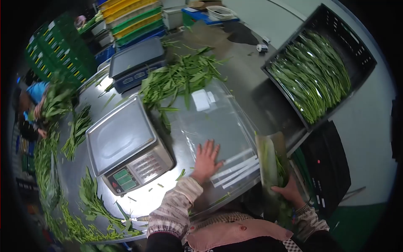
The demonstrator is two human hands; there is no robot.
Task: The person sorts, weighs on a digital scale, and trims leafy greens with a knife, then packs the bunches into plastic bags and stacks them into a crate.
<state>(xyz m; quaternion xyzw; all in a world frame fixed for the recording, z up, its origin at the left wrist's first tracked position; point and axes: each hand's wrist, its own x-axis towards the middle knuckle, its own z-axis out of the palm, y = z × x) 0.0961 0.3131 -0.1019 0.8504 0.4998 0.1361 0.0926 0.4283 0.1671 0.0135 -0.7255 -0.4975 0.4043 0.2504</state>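
My left hand [205,161] lies with fingers spread on a stack of clear plastic bags [218,130] on the metal table. At the table's right front edge, my right hand [289,192] is closed round a clear bag of leafy greens [273,168], which stands roughly upright. A small white object [203,100] rests on the upper part of the bag stack. Beyond the bags is a pile of loose greens [184,75]. Left of my left hand stands a weighing scale [121,134] with a bare metal pan.
A black crate [308,122] holds bagged greens at the right. A second scale [136,56] stands farther back. Cut stems, bunches of greens [90,197] and a knife [136,219] lie at the left. Another person's hand [42,133] is at the far left. Stacked crates [134,21] rise behind.
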